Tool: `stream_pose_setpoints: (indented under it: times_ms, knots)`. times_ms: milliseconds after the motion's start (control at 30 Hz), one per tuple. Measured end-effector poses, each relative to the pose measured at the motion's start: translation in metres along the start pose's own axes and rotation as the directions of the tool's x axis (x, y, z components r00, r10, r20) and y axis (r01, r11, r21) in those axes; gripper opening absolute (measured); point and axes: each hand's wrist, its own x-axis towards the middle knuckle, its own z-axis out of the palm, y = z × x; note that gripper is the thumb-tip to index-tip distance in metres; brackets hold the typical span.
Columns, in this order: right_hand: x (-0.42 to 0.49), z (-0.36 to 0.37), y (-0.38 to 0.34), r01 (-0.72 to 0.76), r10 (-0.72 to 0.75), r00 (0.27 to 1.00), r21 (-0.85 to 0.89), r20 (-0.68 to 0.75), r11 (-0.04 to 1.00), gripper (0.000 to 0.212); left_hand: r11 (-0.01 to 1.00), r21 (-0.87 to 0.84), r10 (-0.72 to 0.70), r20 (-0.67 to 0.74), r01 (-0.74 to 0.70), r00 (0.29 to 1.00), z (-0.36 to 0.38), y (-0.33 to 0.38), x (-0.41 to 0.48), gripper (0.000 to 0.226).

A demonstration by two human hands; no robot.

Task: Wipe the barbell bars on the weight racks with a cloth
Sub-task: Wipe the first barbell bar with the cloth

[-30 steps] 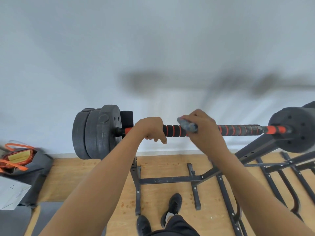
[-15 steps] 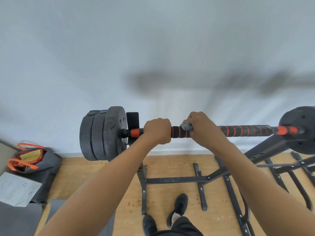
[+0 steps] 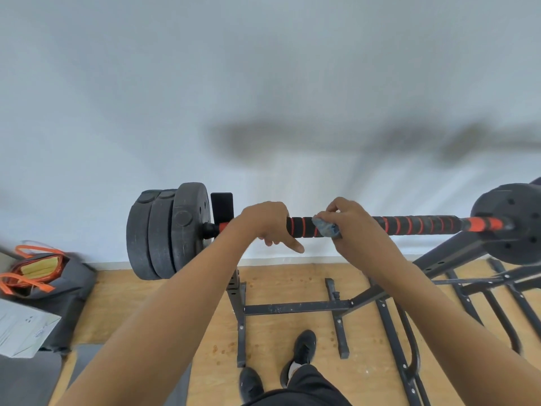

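Two shoes: black pair [image 3: 298,350], nearest the camera, on the pale wooden floor [image 3: 140,297].
Floor clutter: one dark grey bag with orange straps [image 3: 44,268] and one white printed sheet [image 3: 20,326], both far left, well apart from the work.
Rack: one black steel tube weight rack [image 3: 292,307] under the bar. More black tubing on the right; can't split it into separate racks.
Hands: two, both on the bar, near each other.
Left hand [image 3: 263,224]: wrapped over the bar just beside the plate end, one digit hanging down off it.
Left change: half a second ago it was a tight fist. The grip is now slack, so probably about to slide or let go.
Right hand [image 3: 351,230]: closed on the cloth, pinching it against the bar.
Cloth: one small grey-blue wadded cloth [image 3: 326,230], touching the bar, poking out of the right hand toward the left hand.
Cloth change: more of it shows on the near side than half a second ago. Reads as a twist round the bar, with the wipe in progress.
Bar: one black foam-sleeved barbell bar with orange rings [image 3: 409,225], lying level across the rack.
Task read: the stretch out to the right plate is uncovered, and I can't tell if it's been wiped.
Left plates: three black round weight plates [image 3: 187,230].
Right plates: at least one black plate [image 3: 512,224], cut off by the frame edge.
Wall: one plain white wall [image 3: 263,68], farthest, with a blurred shadow.
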Motion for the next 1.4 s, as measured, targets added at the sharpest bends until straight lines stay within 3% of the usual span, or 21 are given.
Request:
stream_pose_setpoints:
  times_ms: [67,133,200,300,400,500,600,667,733,800,867,967,1100,1200,1300,1400]
  knots:
    - [0.017,-0.005,0.003,-0.019,0.019,1.000,0.021,0.020,1.000,0.030,0.978,0.193,-0.020,-0.274,0.075,0.962,0.014,0.003,-0.014,0.081]
    - [0.035,-0.006,0.002,-0.076,0.074,0.995,0.033,0.062,0.997,0.024,0.943,0.305,0.018,-0.442,0.132,0.897,0.034,0.007,-0.024,0.077]
    - [0.045,-0.006,-0.003,-0.111,0.102,0.988,0.074,0.113,0.991,0.013,0.929,0.343,0.067,-0.532,0.142,0.844,0.050,0.008,-0.026,0.062]
    - [0.041,0.005,-0.007,-0.145,0.133,0.984,0.098,0.120,0.985,0.015,0.925,0.340,0.080,-0.609,0.169,0.790,0.048,0.004,-0.019,0.026]
    - [0.028,0.019,-0.008,-0.129,0.128,0.992,0.117,0.011,0.985,0.021,0.934,0.324,0.059,-0.561,0.153,0.826,0.038,0.003,-0.015,0.021]
    - [0.010,0.020,-0.011,-0.073,0.075,0.997,0.073,-0.027,0.995,0.014,0.949,0.287,0.017,-0.461,0.131,0.887,0.033,0.003,-0.010,0.024]
    - [-0.002,0.013,-0.015,-0.079,0.079,0.997,0.016,-0.008,0.997,0.021,0.990,0.114,-0.072,-0.142,0.088,0.987,0.011,0.001,-0.002,0.036]
    - [-0.005,0.010,-0.020,-0.075,0.075,0.996,-0.018,0.039,0.997,0.028,0.997,-0.041,-0.058,0.106,0.063,0.993,-0.003,0.000,0.002,0.047]
    - [-0.007,0.009,-0.019,-0.074,0.076,0.995,-0.032,0.066,0.997,0.033,0.993,-0.101,-0.038,0.199,0.059,0.979,-0.010,0.000,0.005,0.048]
    - [-0.005,0.003,-0.016,-0.067,0.067,0.994,-0.008,0.082,0.998,0.035,0.996,-0.088,-0.012,0.149,0.026,0.989,-0.008,0.000,0.001,0.050]
    - [0.002,-0.006,-0.011,-0.080,0.076,0.991,0.036,0.106,0.996,0.028,0.999,0.021,0.034,-0.062,-0.033,0.997,0.005,0.000,-0.009,0.053]
    - [0.023,-0.014,-0.006,-0.125,0.120,0.987,0.050,0.105,0.991,0.022,0.967,0.255,0.131,-0.419,-0.022,0.898,0.035,0.005,-0.024,0.054]
    - [0.038,-0.004,-0.006,-0.130,0.123,0.987,0.065,0.103,0.989,0.027,0.930,0.352,0.134,-0.592,0.105,0.795,0.052,0.009,-0.014,0.030]
    - [0.021,0.002,-0.015,-0.127,0.118,0.988,0.091,0.097,0.988,0.011,0.935,0.328,0.075,-0.555,0.135,0.828,0.042,0.010,-0.005,0.021]
    - [0.001,0.008,-0.019,-0.085,0.081,0.994,0.065,0.070,0.994,0.029,0.962,0.243,-0.008,-0.427,0.123,0.904,0.031,0.012,0.001,0.026]
    - [-0.012,0.013,-0.020,-0.087,0.086,0.996,0.052,0.023,0.995,0.035,0.989,0.112,-0.075,-0.187,0.097,0.979,0.016,0.011,0.007,0.031]
